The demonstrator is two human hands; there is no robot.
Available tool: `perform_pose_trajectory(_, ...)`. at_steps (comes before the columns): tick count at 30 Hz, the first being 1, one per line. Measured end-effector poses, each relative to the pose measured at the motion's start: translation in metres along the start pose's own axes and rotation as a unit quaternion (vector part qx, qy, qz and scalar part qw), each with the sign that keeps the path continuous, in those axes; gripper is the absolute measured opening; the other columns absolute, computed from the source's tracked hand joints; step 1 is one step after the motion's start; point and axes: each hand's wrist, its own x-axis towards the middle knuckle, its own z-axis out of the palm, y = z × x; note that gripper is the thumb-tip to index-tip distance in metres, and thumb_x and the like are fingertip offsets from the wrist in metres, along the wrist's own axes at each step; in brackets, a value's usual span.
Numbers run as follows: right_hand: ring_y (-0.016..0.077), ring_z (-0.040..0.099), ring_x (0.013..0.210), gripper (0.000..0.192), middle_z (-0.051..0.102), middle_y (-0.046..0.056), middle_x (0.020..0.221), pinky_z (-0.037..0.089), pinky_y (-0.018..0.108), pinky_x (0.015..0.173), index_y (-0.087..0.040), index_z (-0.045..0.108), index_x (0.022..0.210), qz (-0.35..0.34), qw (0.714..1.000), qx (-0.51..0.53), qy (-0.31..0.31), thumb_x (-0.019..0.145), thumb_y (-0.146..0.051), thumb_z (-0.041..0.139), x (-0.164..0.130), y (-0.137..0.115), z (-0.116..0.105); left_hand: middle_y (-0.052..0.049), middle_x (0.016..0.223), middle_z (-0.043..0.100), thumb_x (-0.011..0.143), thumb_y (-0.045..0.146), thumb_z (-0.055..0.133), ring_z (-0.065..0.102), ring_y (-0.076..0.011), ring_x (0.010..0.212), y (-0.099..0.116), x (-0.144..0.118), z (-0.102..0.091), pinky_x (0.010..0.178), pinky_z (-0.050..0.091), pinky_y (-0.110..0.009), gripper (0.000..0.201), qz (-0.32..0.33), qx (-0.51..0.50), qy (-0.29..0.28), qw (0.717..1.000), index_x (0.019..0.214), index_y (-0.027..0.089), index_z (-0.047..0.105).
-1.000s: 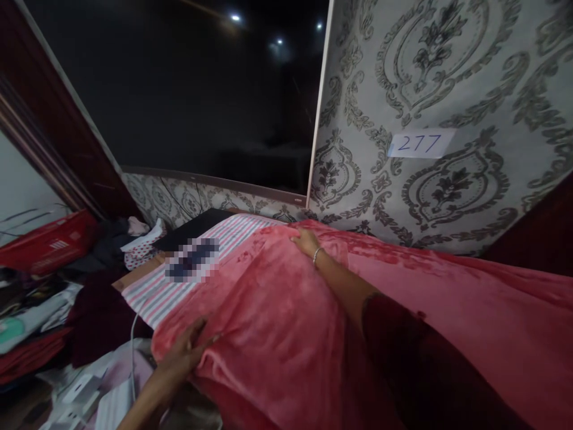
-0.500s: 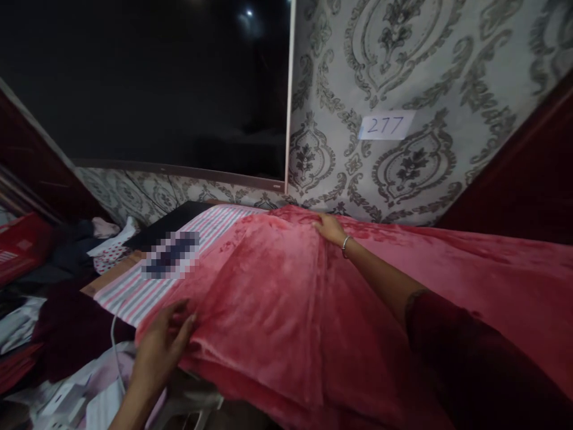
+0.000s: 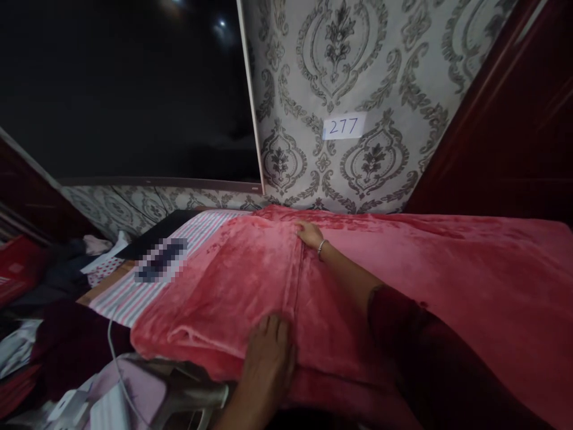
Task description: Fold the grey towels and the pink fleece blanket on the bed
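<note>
A plush red-pink blanket [image 3: 233, 280] lies over the surface before me, its left part folded over, with a hem line running from back to front. At the far end of that hem, my right hand [image 3: 310, 235], wearing a bracelet, has its fingers closed on the fabric edge. Close to the front edge, my left hand [image 3: 268, 352] is on the same hem with its fingers together and curled down onto the cloth. Its thumb side is partly hidden.
A striped cloth [image 3: 120, 298] with a blurred dark item lies left of the blanket. Behind hangs a large television [image 3: 134, 95]; a paper marked 277 [image 3: 344, 126] is on the patterned wall. At lower left are a white cable [image 3: 113, 343], a plastic stool [image 3: 197, 397] and piled clothes.
My left hand has moved right from the blanket's left front corner to the hem. My right hand stays at the hem's far end. The view has turned slightly right.
</note>
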Motion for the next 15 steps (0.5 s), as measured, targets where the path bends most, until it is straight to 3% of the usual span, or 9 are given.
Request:
perform_pose_trajectory(5,0.0178,0.065,0.116,0.042,0.071,0.006,0.125,0.048,0.028,0.102,-0.021,0.071,0.123,0.01,0.999,-0.026,0.014,0.088,-0.008,0.051,-0.004,0.001,0.004,-0.008,0.103,0.067,0.082,0.003,0.047,0.064,-0.0235,0.097,-0.002,-0.005,0.012,0.091,0.056,-0.04,0.041,0.008,-0.029,-0.014,0.999,0.116,0.02,0.062)
perform_pose_trajectory(7,0.0179,0.066,0.116,0.042,0.071,0.006,0.124,0.048,0.027,0.102,-0.021,0.072,0.122,0.006,0.999,-0.035,0.006,0.088,-0.007,0.052,-0.004,0.001,0.003,-0.012,0.111,0.066,0.083,0.012,0.053,0.063,-0.0269,0.104,-0.003,-0.008,0.013,0.093,0.056,-0.044,0.042,0.018,-0.053,-0.001,0.998,0.124,0.019,0.059)
perform_pose_trajectory(10,0.0196,0.066,0.116,0.042,0.071,0.006,0.125,0.049,0.029,0.101,-0.022,0.07,0.126,-0.005,0.999,-0.049,-0.01,0.088,-0.012,0.054,-0.004,0.0,0.001,-0.018,0.127,0.061,0.082,0.023,0.06,0.058,-0.0342,0.118,-0.008,-0.016,0.009,0.097,0.055,-0.052,0.061,0.055,-0.071,0.01,0.996,0.141,0.018,0.047)
perform_pose_trajectory(13,0.0203,0.066,0.114,0.048,0.07,0.006,0.127,0.05,0.028,0.099,-0.021,0.065,0.134,-0.02,0.998,-0.06,-0.031,0.086,-0.02,0.062,-0.008,-0.003,0.001,-0.013,0.121,0.064,0.084,0.015,0.054,0.062,-0.0296,0.112,-0.018,-0.022,0.002,0.093,0.057,-0.046,0.06,0.089,-0.078,-0.039,0.992,0.142,0.025,0.048)
perform_pose_trajectory(15,0.0199,0.066,0.113,0.048,0.07,0.006,0.126,0.05,0.027,0.099,-0.02,0.065,0.134,-0.026,0.997,-0.069,-0.038,0.086,-0.019,0.061,-0.011,-0.007,0.003,-0.011,0.115,0.065,0.087,0.009,0.047,0.064,-0.0259,0.106,-0.022,-0.021,-0.003,0.091,0.057,-0.042,0.056,0.088,-0.083,-0.024,0.992,0.14,0.027,0.051)
